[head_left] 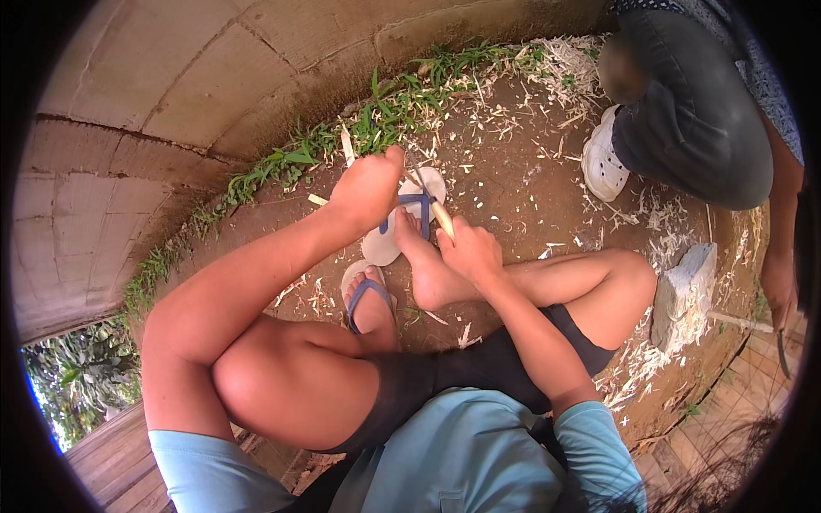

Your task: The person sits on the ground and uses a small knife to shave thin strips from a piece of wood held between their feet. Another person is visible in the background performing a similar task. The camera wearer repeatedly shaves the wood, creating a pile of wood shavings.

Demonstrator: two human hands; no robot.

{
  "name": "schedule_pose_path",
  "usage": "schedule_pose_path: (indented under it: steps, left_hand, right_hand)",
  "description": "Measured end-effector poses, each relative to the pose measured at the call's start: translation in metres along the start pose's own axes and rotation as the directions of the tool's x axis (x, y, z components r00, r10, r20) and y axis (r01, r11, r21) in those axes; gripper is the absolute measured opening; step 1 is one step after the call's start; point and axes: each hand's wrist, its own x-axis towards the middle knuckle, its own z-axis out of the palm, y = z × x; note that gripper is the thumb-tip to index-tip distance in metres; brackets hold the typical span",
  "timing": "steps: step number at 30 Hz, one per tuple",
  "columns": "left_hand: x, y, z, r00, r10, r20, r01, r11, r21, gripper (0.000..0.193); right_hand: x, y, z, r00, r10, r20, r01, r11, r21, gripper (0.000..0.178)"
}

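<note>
My right hand [473,254] is wrapped round the pale wooden handle of a knife [442,219]. Its narrow dark blade points up and left, toward my left hand. My left hand [368,185] is a closed fist just left of the blade tip; what it grips is mostly hidden, with only a thin sliver showing near the fingers. Below both hands lie two pale flip-flops with blue straps. My left foot is in one flip-flop [352,274]; my bare right foot rests by the other flip-flop [380,248].
Wood shavings [513,111] litter the brown dirt. A block wall [171,94] with grass [291,158] along its base curves round the far left. At right crouches another person [705,120], whose hand [780,295] is by a stick and a curved dark blade. A concrete chunk [684,295] stands beside my right knee.
</note>
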Motion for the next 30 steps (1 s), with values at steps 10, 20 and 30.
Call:
schedule_pose_path:
  steps: [10, 20, 30]
  left_hand:
    - [0.003, -0.009, 0.008, 0.995, 0.052, -0.087, -0.055, 0.998, -0.037, 0.013]
    - [0.003, -0.004, -0.004, 0.996, -0.085, 0.013, 0.085, 0.996, -0.01, 0.018]
    - [-0.002, -0.015, 0.006, 0.993, -0.03, -0.118, 0.025, 0.999, -0.04, 0.015]
  right_hand:
    - [-0.012, -0.019, -0.009, 0.924, -0.083, -0.374, 0.216, 0.919, 0.33, 0.033]
    - [0.008, 0.006, -0.007, 0.991, -0.085, -0.101, 0.092, 0.994, 0.066, 0.031]
    - [-0.005, -0.007, -0.001, 0.994, -0.107, -0.016, 0.108, 0.987, 0.116, 0.036]
